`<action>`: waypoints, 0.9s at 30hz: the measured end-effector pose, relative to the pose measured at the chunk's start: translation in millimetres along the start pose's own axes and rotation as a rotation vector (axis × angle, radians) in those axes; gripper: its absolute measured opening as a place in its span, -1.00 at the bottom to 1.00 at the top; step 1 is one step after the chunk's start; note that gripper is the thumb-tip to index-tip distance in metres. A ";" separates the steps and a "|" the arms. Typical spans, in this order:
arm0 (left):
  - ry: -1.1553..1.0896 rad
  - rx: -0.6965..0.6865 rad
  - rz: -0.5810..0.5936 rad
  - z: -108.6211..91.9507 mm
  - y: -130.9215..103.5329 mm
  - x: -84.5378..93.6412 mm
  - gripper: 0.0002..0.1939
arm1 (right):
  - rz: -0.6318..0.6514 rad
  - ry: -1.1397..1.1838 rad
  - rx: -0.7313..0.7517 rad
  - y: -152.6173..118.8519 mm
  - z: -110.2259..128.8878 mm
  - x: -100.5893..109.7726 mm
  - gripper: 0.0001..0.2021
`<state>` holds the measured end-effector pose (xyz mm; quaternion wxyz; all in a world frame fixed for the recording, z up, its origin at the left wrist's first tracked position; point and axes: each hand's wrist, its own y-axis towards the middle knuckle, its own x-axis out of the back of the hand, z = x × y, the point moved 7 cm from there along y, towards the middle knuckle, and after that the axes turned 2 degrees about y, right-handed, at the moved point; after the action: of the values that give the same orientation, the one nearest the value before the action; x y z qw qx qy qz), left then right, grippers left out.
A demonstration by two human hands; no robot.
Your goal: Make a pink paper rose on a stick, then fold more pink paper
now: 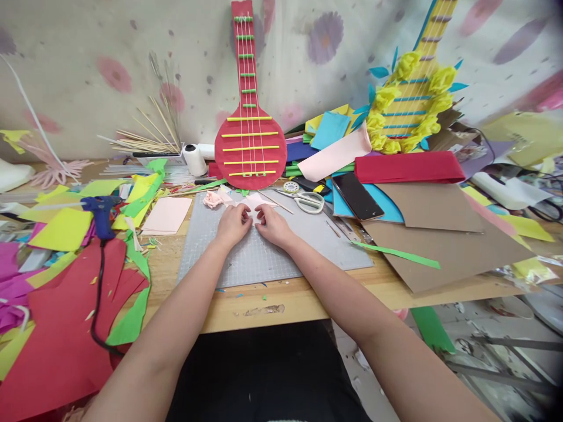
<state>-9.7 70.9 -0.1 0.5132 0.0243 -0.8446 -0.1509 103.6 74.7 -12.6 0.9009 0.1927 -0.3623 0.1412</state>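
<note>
A craft workspace, shown by the cutting mat (281, 258), glue gun (102, 215), scissors (310, 203) and coloured sheets (64, 228).

The pink paper (255, 200) looks matt, the phone (357, 196) glossy.

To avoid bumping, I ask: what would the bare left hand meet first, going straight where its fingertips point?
Probably the bare right hand, which faces the left hand across a narrow gap, though depth there is unclear.

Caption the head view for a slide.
Left hand and right hand by pale pink paper on a gray mat, red stringed instrument behind.
</note>
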 end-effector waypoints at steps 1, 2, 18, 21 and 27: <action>0.004 0.004 -0.003 0.1 0.1 0.4 -0.79 | -0.001 0.007 0.000 0.3 -0.6 -0.3 -0.65; 0.008 0.005 -0.003 0.1 0.3 0.6 -0.83 | -0.004 0.013 0.002 0.6 -1.0 -0.5 -0.66; 0.181 -0.057 -0.005 -7.1 -5.7 -1.6 -0.80 | -0.087 0.172 0.014 3.6 -9.1 8.6 -0.70; 0.180 -0.051 0.003 -7.1 -6.3 -3.2 -0.81 | -0.132 0.121 0.018 8.3 -15.6 18.2 -0.72; 0.140 -0.117 0.023 -5.5 -5.8 -0.7 -0.82 | -0.012 0.128 0.001 12.0 -18.2 10.7 -0.72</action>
<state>-5.2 64.2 0.0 0.5731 -0.0051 -0.7967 -0.1917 117.3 94.7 -14.2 0.9229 0.1860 -0.3027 0.1483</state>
